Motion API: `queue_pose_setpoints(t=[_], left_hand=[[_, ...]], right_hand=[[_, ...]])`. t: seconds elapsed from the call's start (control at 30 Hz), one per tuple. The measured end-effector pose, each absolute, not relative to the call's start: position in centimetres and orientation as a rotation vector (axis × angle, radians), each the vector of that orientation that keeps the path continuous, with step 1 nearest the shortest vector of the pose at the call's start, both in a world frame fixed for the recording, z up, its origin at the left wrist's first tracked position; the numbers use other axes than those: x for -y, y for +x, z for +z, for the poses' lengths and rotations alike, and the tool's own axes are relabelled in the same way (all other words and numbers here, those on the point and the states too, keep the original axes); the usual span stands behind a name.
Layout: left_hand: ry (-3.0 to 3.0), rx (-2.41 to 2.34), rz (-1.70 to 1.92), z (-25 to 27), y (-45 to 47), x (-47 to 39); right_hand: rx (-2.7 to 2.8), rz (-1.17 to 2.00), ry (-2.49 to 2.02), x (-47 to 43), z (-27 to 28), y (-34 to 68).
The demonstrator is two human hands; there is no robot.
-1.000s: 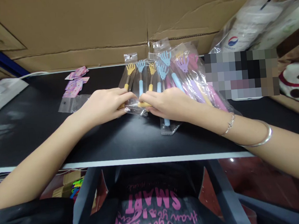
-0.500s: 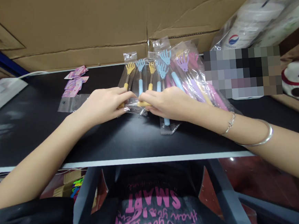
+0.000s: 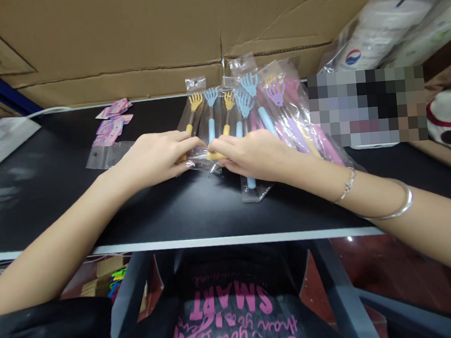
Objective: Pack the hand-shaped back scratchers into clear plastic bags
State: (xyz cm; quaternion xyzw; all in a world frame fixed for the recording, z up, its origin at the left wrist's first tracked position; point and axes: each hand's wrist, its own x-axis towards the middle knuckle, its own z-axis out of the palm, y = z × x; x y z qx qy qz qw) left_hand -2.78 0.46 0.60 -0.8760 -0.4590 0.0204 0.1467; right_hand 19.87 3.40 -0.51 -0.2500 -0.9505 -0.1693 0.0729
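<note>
Several back scratchers in clear plastic sleeves lie fanned out on the black table before me. My left hand [image 3: 162, 156] is closed at the left end of the row, by the lower end of a yellow back scratcher [image 3: 196, 102]. My right hand [image 3: 251, 156] has its fingers closed around a yellow handle [image 3: 215, 156] lying crosswise. Clear wrap [image 3: 199, 163] stretches between both hands. Under my right hand passes a blue back scratcher [image 3: 251, 182], its sleeved end sticking out toward me. A purple back scratcher [image 3: 276, 92] lies further right. My fingers hide part of the handles.
Small pink printed packets [image 3: 110, 126] and an unfilled clear sleeve [image 3: 105, 155] lie to the left. A cardboard wall [image 3: 129, 41] stands behind. Bagged cups [image 3: 379, 37] and a blurred-out item occupy the right. The table's white front edge [image 3: 231, 240] runs before my lap.
Both hands keep the same place and grip. The view has shifted very slightly; nothing on the table has visibly moved.
</note>
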Motion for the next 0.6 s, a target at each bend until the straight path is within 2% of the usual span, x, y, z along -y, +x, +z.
queue_pose_setpoints(t=[0.6], left_hand=[[-2.554, 1.337, 0.021, 0.63, -2.8, -0.47]], right_hand=[[2.848, -0.521, -0.747, -3.43, -0.56, 19.84]])
